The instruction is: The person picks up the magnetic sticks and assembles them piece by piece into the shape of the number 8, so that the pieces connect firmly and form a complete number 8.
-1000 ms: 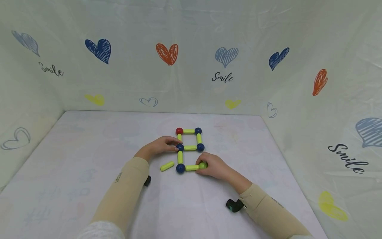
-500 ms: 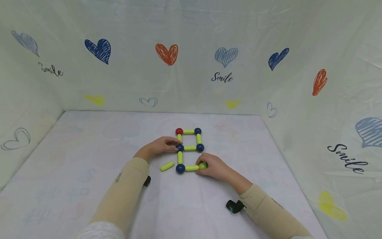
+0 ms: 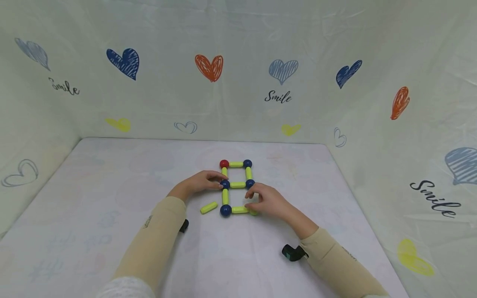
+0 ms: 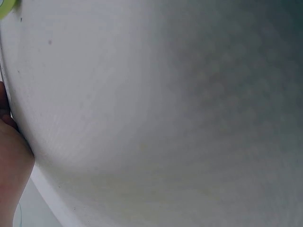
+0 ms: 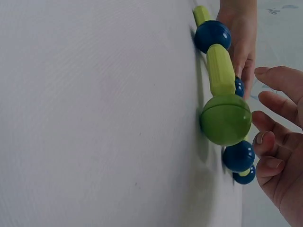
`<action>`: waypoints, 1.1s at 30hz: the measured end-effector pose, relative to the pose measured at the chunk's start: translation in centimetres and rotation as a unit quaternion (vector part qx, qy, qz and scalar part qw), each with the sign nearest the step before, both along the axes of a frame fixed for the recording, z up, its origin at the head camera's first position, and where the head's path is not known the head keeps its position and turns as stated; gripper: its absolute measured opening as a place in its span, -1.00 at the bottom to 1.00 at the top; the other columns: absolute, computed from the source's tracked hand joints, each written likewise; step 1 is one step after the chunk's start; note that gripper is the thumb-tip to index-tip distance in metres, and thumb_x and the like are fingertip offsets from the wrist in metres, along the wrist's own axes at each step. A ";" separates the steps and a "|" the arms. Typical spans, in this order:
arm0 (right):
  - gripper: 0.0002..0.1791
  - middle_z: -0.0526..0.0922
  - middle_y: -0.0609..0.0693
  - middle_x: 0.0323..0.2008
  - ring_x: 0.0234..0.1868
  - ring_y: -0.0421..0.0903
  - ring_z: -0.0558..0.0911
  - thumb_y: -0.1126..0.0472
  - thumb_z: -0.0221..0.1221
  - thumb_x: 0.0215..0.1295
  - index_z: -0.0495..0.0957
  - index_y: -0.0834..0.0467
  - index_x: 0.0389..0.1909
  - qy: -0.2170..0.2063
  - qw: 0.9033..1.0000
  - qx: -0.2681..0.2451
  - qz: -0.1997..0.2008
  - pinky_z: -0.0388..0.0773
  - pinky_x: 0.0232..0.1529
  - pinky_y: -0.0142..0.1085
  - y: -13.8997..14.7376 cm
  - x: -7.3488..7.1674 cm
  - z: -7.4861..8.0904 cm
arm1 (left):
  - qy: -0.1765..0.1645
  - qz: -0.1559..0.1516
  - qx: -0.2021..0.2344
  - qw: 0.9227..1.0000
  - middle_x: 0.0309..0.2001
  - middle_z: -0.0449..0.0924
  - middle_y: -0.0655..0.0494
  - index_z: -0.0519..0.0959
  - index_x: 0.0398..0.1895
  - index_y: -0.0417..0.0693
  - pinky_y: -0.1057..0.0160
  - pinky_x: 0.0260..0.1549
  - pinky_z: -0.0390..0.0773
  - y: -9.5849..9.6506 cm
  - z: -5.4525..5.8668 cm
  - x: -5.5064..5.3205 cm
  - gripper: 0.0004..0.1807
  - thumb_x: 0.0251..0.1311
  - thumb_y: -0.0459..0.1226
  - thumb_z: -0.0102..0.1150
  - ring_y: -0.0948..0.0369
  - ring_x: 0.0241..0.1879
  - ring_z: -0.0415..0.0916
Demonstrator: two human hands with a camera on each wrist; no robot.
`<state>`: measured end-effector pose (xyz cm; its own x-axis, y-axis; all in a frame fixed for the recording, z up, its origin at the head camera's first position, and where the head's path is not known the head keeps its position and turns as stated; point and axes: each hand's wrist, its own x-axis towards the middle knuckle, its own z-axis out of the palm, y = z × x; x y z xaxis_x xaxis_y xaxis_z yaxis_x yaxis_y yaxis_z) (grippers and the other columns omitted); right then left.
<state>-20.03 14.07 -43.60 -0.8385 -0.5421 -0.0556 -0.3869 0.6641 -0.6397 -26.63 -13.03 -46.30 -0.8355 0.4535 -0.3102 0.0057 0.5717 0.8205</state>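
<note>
Yellow-green rods and balls form a frame on the table: a closed square with a red ball (image 3: 224,164) at its far left corner, and an open part nearer me. My left hand (image 3: 199,181) pinches the blue ball (image 3: 225,184) at the middle left joint between thumb and finger. At the near right end sits a green ball (image 5: 225,120), joined by a rod (image 3: 239,210) to the near left blue ball (image 3: 225,210). My right hand (image 3: 269,201) is just over the green ball, fingers parted and loosely bent, holding nothing. Its hand hides most of that ball in the head view.
A loose yellow-green rod (image 3: 208,207) lies left of the frame, by the left forearm. Each wrist wears a black camera, the right one (image 3: 293,253) hanging low over the table (image 3: 238,265). A curtain (image 3: 242,107) printed with hearts encloses the back and sides.
My right hand has let go of the green ball; its fingers have spread and lifted away slightly. The left hand and the frame have stayed in place.
</note>
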 end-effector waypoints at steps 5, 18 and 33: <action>-0.76 0.57 -0.10 -0.26 -0.46 -0.20 0.44 0.15 0.37 0.18 0.61 0.10 -0.16 -0.001 0.999 -0.023 0.024 0.46 -0.45 -0.37 -1.0 0.3 0.5 | -0.001 0.004 -0.001 1.000 0.24 0.46 0.07 0.60 0.17 0.15 -0.16 0.33 0.12 0.0 -0.1 0.0 -0.63 0.29 -0.19 0.23 0.02 0.27 0.28; -0.77 0.58 -0.08 -0.28 -0.34 -0.17 0.50 0.23 0.37 0.18 0.63 0.17 -0.16 -0.004 0.995 -0.097 0.033 0.50 -0.34 -0.39 -3.7 1.3 0.1 | 0.012 -0.002 -0.002 1.000 0.20 0.49 0.06 0.59 0.18 0.10 -0.13 0.32 0.15 0.1 0.0 0.1 -0.62 0.29 -0.20 0.23 0.04 0.24 0.32; -0.82 0.57 -0.08 -0.33 -0.29 -0.14 0.53 0.26 0.35 0.19 0.65 0.20 -0.20 0.010 0.988 -0.154 -0.003 0.50 -0.31 -0.39 -6.7 2.0 -1.2 | 0.018 -0.011 0.007 1.000 0.18 0.51 0.05 0.58 0.19 0.03 -0.14 0.31 0.16 -0.1 0.2 0.2 -0.62 0.31 -0.24 0.20 0.03 0.23 0.32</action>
